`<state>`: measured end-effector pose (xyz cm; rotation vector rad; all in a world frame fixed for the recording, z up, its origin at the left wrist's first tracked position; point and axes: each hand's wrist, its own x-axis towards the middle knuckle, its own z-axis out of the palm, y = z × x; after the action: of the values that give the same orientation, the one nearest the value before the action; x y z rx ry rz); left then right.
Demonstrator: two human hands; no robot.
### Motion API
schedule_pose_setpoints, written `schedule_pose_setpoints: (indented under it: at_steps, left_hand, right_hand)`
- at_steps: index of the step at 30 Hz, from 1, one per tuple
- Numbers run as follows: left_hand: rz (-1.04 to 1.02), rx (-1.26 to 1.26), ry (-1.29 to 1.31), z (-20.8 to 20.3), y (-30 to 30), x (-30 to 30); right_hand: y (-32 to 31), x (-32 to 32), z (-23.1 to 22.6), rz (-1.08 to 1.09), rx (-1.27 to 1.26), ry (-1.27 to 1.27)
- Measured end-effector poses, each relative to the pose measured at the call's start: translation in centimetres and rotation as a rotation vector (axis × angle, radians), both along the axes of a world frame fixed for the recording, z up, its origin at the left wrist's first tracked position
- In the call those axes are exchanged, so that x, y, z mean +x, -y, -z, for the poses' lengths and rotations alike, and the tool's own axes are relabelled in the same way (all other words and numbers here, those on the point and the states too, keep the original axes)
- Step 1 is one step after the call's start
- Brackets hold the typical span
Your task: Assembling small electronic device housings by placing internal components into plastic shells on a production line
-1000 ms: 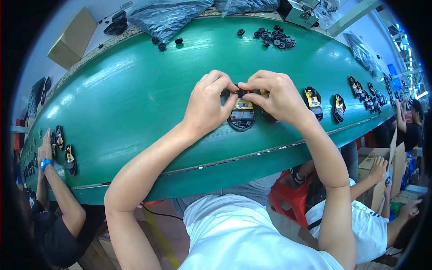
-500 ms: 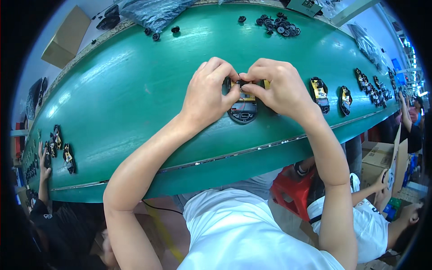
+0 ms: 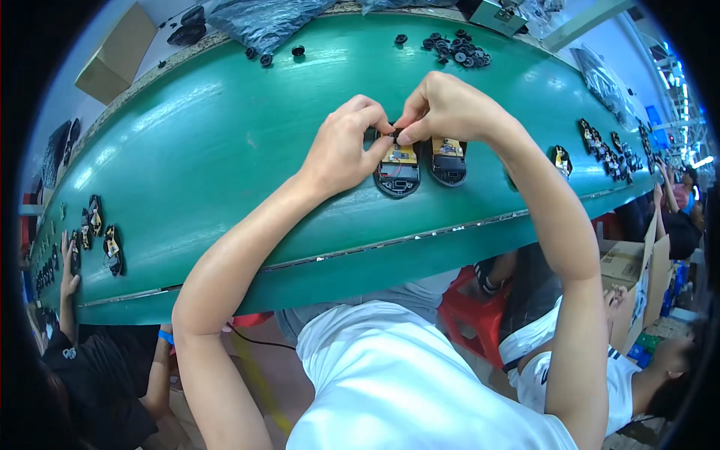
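Two open black mouse bases lie side by side on the green conveyor belt (image 3: 225, 150). The left base (image 3: 397, 172) shows a yellow circuit board and red wire. The right base (image 3: 448, 160) sits just beside it. My left hand (image 3: 345, 146) and my right hand (image 3: 442, 105) meet over the far end of the left base. Their fingertips pinch a small black part (image 3: 392, 133) there. Which hand holds it more I cannot tell.
A pile of small black wheels (image 3: 457, 46) lies at the belt's far side, with a few loose ones (image 3: 262, 56) to the left. More mouse bases sit at the left (image 3: 101, 240) and right (image 3: 600, 139). Other people sit on both sides; a cardboard box (image 3: 112, 56) stands far left.
A second mouse base now shows to the right of the one I work on, no longer covered by my right hand. Both hands stay pinched together at the base's far end.
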<state>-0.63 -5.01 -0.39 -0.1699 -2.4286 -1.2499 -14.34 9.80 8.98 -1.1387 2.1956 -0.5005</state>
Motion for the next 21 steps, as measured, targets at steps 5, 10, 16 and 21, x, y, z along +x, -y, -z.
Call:
schedule_pose_setpoints:
  at_steps: [5,10,16,21]
  left_hand:
    - [-0.068,-0.191,-0.1,0.1,-0.9,-0.5]
    - [0.048,-0.059,-0.04,-0.1,0.2,-0.7]
    - [-0.004,-0.1,-0.062,0.5,-0.5,-0.5]
    - [-0.014,-0.088,-0.079,0.5,-0.5,-0.6]
  right_hand:
    - [-0.4,0.5,0.4,-0.065,-0.044,-0.228]
    - [-0.9,0.1,1.2,0.019,-0.019,-0.09]
    - [-3.6,2.6,4.3,0.232,-0.39,-0.099]
    - [-4.0,2.6,3.9,0.187,-0.385,-0.091]
